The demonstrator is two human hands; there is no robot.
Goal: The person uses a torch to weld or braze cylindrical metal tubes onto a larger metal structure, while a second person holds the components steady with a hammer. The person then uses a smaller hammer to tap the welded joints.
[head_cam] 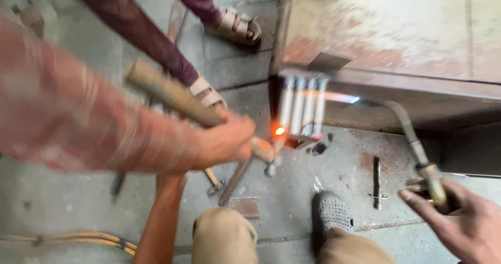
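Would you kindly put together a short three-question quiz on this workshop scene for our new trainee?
1. True or false: the left hand grips a wooden hammer handle.
2. What does the right hand hold? A) a gas torch B) a paintbrush C) a drill
3. Fill in: the glowing orange spot lies at the foot of a row of metal ____.

Key: 1 true; 2 A; 3 bars.

Wooden hammer handle (172, 94), brass torch (430, 178), rusty steel frame (417, 94)
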